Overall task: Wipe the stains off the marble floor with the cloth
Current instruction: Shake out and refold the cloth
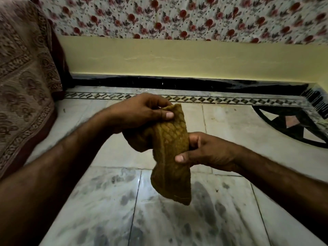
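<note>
A mustard-yellow textured cloth (170,151) hangs in the air above the marble floor (230,125). My left hand (140,112) pinches its upper end between thumb and fingers. My right hand (205,153) grips its middle from the right, thumb on the near side. The lower end of the cloth dangles free. Dark smudgy stains (202,197) spread over the near floor tiles below the cloth.
A sofa or bed with a brown patterned cover (23,82) stands at the left. A yellow wall with a black skirting (159,82) runs across the back, floral fabric (177,16) above it. A black inlay pattern (291,125) marks the floor at right.
</note>
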Motion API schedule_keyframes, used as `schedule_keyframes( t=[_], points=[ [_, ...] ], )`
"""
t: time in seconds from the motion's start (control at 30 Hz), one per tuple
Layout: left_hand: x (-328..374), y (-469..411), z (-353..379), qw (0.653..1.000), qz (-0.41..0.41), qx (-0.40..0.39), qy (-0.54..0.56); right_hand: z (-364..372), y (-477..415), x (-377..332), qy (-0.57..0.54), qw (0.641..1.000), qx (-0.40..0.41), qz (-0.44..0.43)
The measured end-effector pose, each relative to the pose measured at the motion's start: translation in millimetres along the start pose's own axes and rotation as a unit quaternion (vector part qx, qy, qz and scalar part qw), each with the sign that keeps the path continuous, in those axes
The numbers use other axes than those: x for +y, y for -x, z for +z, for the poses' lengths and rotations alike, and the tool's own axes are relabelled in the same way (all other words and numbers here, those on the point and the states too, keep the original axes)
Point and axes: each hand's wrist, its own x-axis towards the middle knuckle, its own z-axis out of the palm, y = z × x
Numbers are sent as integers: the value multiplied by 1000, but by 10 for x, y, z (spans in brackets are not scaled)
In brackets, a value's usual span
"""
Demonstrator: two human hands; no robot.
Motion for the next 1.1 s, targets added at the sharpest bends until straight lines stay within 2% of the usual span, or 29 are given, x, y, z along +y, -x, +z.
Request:
schedule_keyframes(
  t=[0.1,0.17,0.2,0.27,0.33,0.43,0.57,0.63,0.77,0.8,0.9,1.0,1.1],
  points=[
    [-132,6,-137,995,-24,8,98,56,61,-136,-55,998,11,-39],
    [-272,45,-150,977,-33,3,210,52,115,-236,-104,993,14,-61],
    [-342,59,-115,958,-45,7,283,40,139,-280,-133,988,14,-72],
    [-469,92,67,898,-77,25,432,0,187,-351,-200,974,-8,-104],
    [-549,130,368,845,-95,11,526,-62,215,-390,-255,955,-52,-139],
    [-535,185,761,811,-87,-51,576,-158,209,-404,-265,953,-28,-146],
    [-452,186,771,788,-42,-37,613,-286,211,-403,-220,964,85,-123],
    [-461,184,719,791,-27,5,612,-324,224,-398,-184,970,111,-112],
    [-509,192,709,879,-6,104,466,-356,223,-323,-88,980,163,-76],
    [-496,193,729,883,-20,138,448,-353,214,-295,-72,979,175,-70],
    [-489,187,799,862,-52,222,453,-308,199,-259,-31,977,200,-60],
    [-489,184,811,865,-29,250,433,-316,177,-249,5,966,252,-52],
    [-462,200,777,886,19,263,381,-333,182,-251,-3,950,308,-52]
  ],
)
